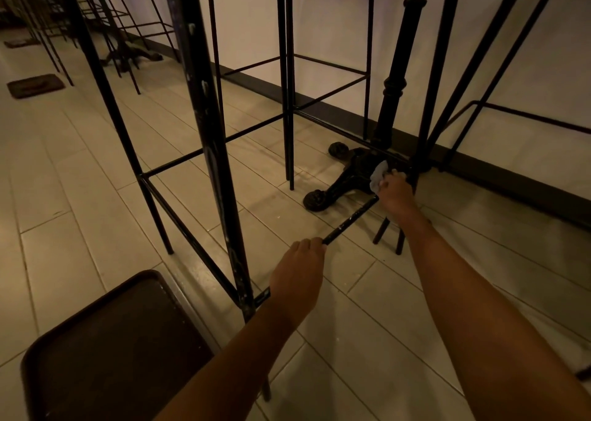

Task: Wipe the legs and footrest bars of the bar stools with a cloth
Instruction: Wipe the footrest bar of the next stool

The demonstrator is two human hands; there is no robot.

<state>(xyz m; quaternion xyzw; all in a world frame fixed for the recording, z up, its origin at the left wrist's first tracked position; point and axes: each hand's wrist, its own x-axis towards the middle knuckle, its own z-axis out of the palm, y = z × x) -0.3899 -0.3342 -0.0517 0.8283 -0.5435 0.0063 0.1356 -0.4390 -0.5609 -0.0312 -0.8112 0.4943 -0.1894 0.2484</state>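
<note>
A black metal bar stool stands right before me, its thick scuffed front leg (211, 139) rising through the middle of the view. Its low footrest bar (348, 220) runs from that leg toward the far right. My left hand (299, 275) is wrapped around the near part of this bar. My right hand (396, 193) sits at the bar's far end, shut on a small pale cloth (378, 173) pressed against the metal. A second stool (289, 100) with thin legs stands behind, beside the wall.
An ornate black cast-iron table base (348, 177) and its column (395, 94) stand just behind my right hand. A dark brown seat (118, 350) fills the lower left. More stools (105, 20) line the white wall with its dark skirting. Pale tile floor lies everywhere.
</note>
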